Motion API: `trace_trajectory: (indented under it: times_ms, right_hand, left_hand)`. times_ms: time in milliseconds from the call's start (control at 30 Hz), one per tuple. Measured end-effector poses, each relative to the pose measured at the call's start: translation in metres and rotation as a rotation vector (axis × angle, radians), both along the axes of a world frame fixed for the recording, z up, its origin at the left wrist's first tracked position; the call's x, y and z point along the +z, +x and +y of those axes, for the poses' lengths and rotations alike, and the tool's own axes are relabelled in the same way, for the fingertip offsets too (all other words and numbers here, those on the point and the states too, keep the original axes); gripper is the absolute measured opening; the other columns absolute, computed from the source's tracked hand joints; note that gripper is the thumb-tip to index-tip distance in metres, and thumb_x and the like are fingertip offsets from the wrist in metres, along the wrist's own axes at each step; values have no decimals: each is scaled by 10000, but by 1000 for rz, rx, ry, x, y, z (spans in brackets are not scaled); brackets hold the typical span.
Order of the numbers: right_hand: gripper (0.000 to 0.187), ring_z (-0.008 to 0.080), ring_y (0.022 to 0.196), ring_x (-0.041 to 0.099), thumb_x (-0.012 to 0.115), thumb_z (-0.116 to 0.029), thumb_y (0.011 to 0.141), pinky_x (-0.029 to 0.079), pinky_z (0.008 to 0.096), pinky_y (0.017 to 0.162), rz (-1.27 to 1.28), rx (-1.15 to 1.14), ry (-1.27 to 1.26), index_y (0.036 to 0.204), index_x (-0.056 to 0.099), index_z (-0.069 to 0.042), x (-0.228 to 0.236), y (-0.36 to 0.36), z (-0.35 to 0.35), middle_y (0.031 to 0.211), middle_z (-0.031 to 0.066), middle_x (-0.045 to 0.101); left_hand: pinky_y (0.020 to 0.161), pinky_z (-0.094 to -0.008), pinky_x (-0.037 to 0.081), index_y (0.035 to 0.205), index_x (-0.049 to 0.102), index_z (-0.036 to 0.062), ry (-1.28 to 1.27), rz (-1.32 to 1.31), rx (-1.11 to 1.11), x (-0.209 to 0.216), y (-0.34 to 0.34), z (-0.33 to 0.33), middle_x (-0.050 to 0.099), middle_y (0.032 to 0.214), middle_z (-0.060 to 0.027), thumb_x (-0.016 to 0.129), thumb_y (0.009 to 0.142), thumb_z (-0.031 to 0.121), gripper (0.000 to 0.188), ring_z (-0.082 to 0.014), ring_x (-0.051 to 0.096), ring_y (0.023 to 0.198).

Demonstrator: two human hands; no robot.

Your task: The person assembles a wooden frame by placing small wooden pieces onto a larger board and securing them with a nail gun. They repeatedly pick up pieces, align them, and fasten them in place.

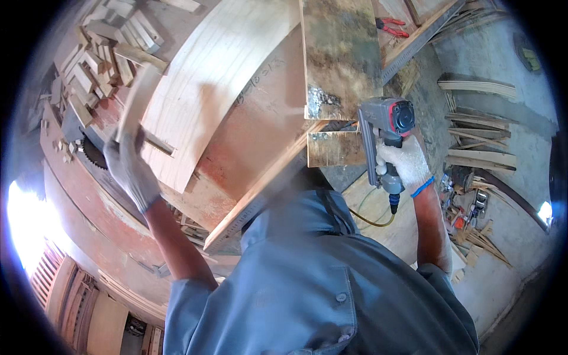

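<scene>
My left hand (pixel 127 168), in a white knit glove, is closed around the lower end of a pale wooden strip (pixel 141 97) at the left of the worktop. The strip stands slanted up and away, slightly blurred. My right hand (pixel 408 163), gloved with a blue cuff, grips the handle of a dark grey pneumatic nail gun (pixel 387 111). Its long magazine points toward me, over the right edge of a stained plywood board (pixel 340 59). A yellowish air hose (pixel 376 224) runs from the handle's base. Beneath my left hand's strip lies a wide pale wooden panel (pixel 204 71) with a curved edge.
A toothed circular saw blade (pixel 93 155) sticks up from the worktop close to my left hand. Wood offcuts (pixel 97 65) are heaped at the far left. Red-handled pliers (pixel 393 26) lie at the far right of the worktop. Curved wooden strips (pixel 482 160) lie on the floor at right.
</scene>
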State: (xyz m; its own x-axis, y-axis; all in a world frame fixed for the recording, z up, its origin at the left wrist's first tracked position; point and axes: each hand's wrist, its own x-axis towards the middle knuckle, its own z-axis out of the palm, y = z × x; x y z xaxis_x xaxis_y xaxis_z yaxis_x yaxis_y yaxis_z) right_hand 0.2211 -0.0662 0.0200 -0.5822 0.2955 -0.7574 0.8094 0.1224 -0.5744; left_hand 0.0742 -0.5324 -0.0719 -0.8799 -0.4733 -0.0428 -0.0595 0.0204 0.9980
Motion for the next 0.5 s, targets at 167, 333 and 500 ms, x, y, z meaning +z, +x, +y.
trace_trajectory:
  times_ms: [167, 333, 500]
  right_hand:
    - [344, 151, 616, 621, 673, -36, 847, 507, 329, 572, 38, -65, -38, 1187, 651, 11, -1, 6, -5, 751, 48, 631]
    - [348, 170, 612, 623, 656, -19, 842, 540, 332, 580, 57, -76, -26, 1188, 619, -18, -9, 17, -3, 757, 67, 627]
    - [371, 178, 603, 615, 644, -46, 861, 553, 344, 598, 63, -152, -64, 1229, 606, -12, 1, 15, 3, 764, 68, 625]
  left_hand:
    - [819, -324, 591, 1250, 659, -43, 151, -466, -264, -14, 87, 74, 708, 1093, -127, 641, 1051, 181, 299, -188, 707, 919]
    - [785, -320, 581, 1295, 666, -39, 213, -554, -376, -43, 121, 120, 707, 1089, -116, 609, 1069, 223, 351, -172, 702, 917]
    - [754, -324, 585, 1304, 669, -31, 138, -515, -349, -56, 108, 131, 711, 1083, -110, 598, 1074, 231, 356, -168, 700, 889]
